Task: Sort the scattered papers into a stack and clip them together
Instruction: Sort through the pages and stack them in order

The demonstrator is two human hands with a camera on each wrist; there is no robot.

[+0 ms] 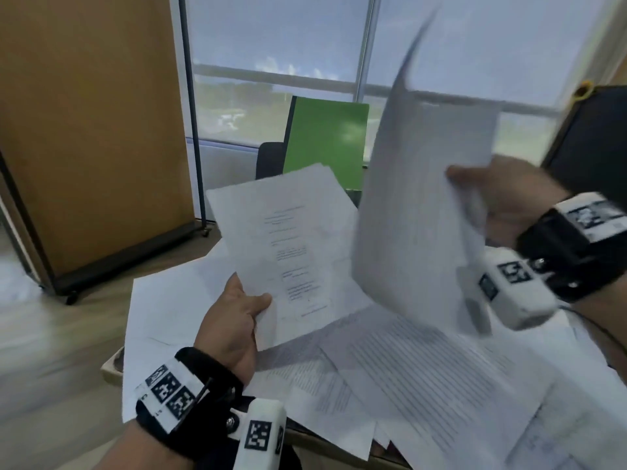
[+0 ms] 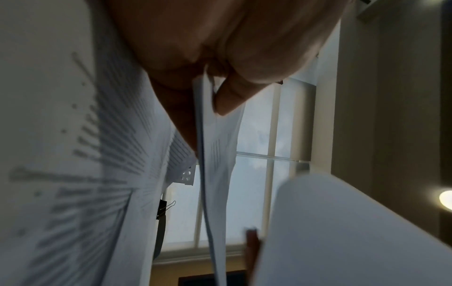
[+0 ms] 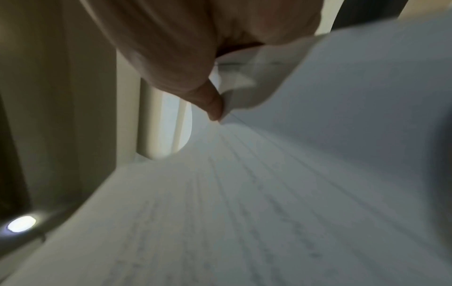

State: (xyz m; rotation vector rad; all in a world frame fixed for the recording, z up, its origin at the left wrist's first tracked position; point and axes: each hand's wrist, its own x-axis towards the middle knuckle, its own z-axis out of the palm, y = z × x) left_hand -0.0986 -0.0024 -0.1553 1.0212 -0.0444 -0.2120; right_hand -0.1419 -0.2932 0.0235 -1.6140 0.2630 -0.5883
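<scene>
Mostly covered, the surface (image 1: 112, 366) carries the scattered papers (image 1: 424, 374), overlapping at odd angles. These serve as landmark. Above their far left part, the left hand (image 1: 230, 330) holds a small gathered stack (image 1: 288, 252), tilted up, likely so new sheets can be laid on it. The thumb lies on its printed face near the lower left corner; the fingers curl beneath, which the left wrist view confirms. Above their far right part, the right hand (image 1: 502, 201) pinches a single sheet (image 1: 417, 205) by its right edge, raised and bowed, blurred; seemingly headed for the stack. Beyond the papers' edge, a black binder clip (image 2: 162, 209) shows in the left wrist view, unused.
</scene>
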